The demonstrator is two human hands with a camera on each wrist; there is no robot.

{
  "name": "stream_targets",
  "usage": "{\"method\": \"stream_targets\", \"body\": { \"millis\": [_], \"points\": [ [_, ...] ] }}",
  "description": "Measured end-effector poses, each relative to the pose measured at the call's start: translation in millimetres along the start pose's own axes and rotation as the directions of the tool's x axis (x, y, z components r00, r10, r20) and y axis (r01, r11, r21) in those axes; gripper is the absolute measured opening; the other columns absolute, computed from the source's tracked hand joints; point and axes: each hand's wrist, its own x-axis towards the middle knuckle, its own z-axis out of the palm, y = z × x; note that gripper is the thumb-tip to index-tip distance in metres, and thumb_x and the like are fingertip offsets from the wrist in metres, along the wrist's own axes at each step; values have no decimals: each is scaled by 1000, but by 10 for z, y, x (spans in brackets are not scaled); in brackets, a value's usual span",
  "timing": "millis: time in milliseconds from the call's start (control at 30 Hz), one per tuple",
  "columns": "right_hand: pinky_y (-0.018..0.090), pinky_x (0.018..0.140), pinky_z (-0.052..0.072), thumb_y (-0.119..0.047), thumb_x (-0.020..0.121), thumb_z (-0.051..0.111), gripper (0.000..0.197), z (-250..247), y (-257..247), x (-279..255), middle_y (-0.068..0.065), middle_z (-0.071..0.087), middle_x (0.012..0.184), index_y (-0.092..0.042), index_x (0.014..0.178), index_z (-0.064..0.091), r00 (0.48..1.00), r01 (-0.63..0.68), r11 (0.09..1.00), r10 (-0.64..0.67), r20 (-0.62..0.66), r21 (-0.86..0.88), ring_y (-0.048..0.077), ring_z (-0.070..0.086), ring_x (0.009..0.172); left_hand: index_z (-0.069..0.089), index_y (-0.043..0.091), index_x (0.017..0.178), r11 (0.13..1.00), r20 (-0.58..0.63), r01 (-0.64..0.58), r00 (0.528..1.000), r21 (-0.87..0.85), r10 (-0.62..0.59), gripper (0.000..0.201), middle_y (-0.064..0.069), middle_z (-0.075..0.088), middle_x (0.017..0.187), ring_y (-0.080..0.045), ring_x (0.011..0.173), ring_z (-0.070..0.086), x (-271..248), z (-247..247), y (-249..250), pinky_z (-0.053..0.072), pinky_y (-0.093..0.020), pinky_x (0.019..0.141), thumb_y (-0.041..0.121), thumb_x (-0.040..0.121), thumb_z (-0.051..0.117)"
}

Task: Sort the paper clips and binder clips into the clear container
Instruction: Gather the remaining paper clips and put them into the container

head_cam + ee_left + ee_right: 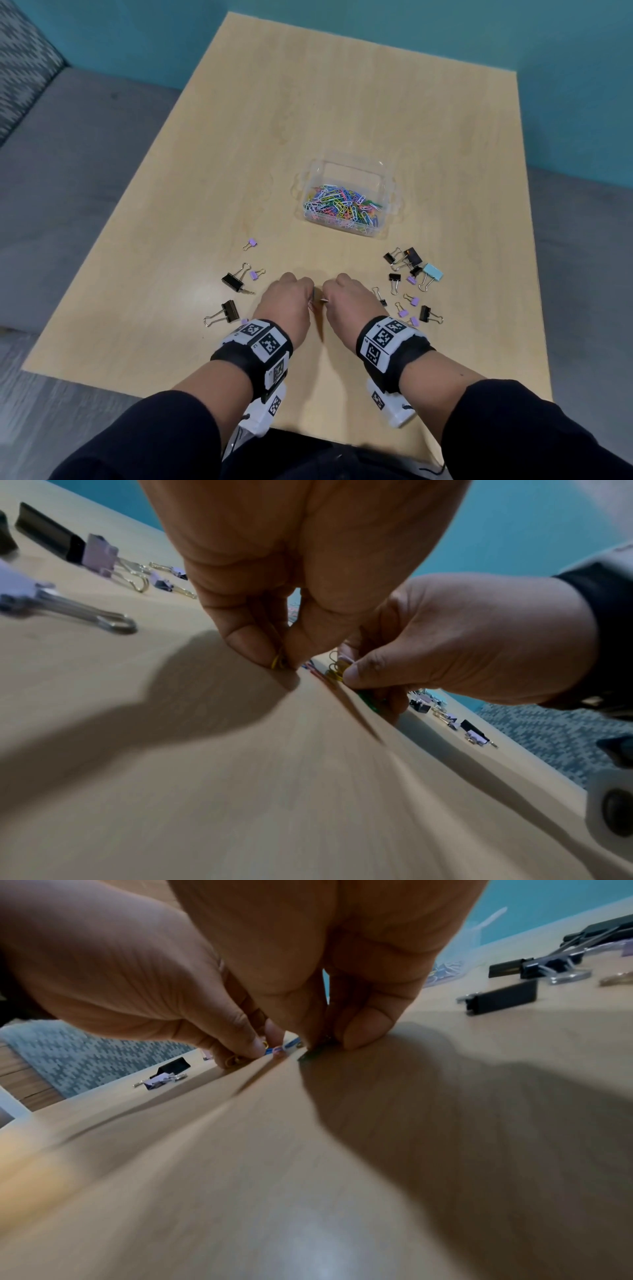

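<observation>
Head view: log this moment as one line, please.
left hand: pinching paper clips off table | right hand: same | clear container: holds paper clips only | binder clips: scattered both sides, unsorted

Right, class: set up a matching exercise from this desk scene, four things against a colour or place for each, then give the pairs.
Things:
1. paper clips
2. light blue binder clip
3. clear container
4. left hand

Descriptions:
A. pinching a yellow clip at the table
B. lying inside the container
C. right-hand cluster on the table
D. beyond both hands

Pairs: 1-B, 2-C, 3-D, 4-A
</observation>
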Motion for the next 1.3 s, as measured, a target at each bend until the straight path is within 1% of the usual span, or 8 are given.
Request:
{"method": "stream_targets", "body": {
  "millis": [300, 467, 600, 767, 967, 1067, 1200, 1300],
  "points": [
    [32, 65, 29, -8, 86, 47, 7, -52, 71, -16, 8, 50, 97, -14, 89, 49, 1000, -21, 1000, 21, 12, 3, 29, 49, 85, 44, 16, 79, 997, 41, -8, 999, 78, 5, 24, -4, 41, 85, -24, 70, 42, 21, -28, 23, 29, -29, 58, -7, 75, 40],
    [32, 60, 32, -9, 86, 48, 10, -185, 135, -1, 4, 47, 89, -15, 79, 43, 998, -59, 994, 59, 0, 88, 25, 44, 73, 59, 19, 81, 992, -6, 59, 998, -109, -60, 24, -3, 56, 88, -24, 77, 54, 96, -143, -72, 38, -29, 62, 0, 77, 46],
    [31, 59, 40, -10, 80, 52, 5, -587, 295, 146, 5, 57, 81, -13, 78, 56, 975, -162, 953, 195, -108, 257, 27, 54, 72, 60, 22, 72, 937, -79, 102, 988, -334, -135, 21, 4, 61, 66, -20, 61, 60, 312, -491, -19, 48, -27, 58, 3, 72, 51],
    [35, 67, 50, -10, 77, 55, 8, -1187, 456, 544, 7, 63, 80, -12, 82, 60, 921, -193, 938, 275, -277, 287, 28, 58, 75, 63, 19, 73, 910, -227, -50, 973, -412, -49, 22, 7, 56, 60, -25, 68, 63, 830, -1003, 351, 49, -29, 64, -1, 70, 56],
    [31, 76, 46, -13, 86, 54, 22, -1276, 537, 606, 8, 61, 102, -16, 105, 62, 914, -196, 938, 280, -292, 285, 27, 59, 89, 67, 17, 101, 960, -300, -83, 954, -268, -1, 27, -5, 63, 98, -24, 91, 60, 981, -1126, 395, 40, -24, 73, 6, 79, 56],
    [33, 78, 47, -5, 87, 45, 31, -978, 479, 303, 8, 58, 108, -17, 108, 63, 955, -134, 970, 181, -234, 205, 29, 59, 89, 67, 17, 108, 994, -182, -72, 982, -83, 56, 36, -11, 58, 109, -29, 99, 58, 713, -855, 128, 42, -28, 82, 1, 82, 50],
    [30, 63, 36, 1, 84, 41, 36, -415, 302, -120, 3, 46, 99, -15, 114, 56, 1000, 16, 997, -17, 21, 79, 25, 50, 76, 62, 22, 111, 970, 119, -185, 979, 155, 168, 32, -4, 51, 110, -27, 97, 54, 284, -378, -174, 47, -40, 83, 16, 80, 60],
    [33, 63, 37, 1, 82, 45, 33, -131, 270, -242, 7, 45, 102, -11, 111, 55, 997, 62, 998, -61, 38, -20, 29, 48, 84, 57, 22, 113, 959, 133, -215, 972, 186, 192, 35, 0, 47, 112, -23, 97, 45, 107, -226, -252, 43, -37, 84, 25, 80, 66]
  ]
}}
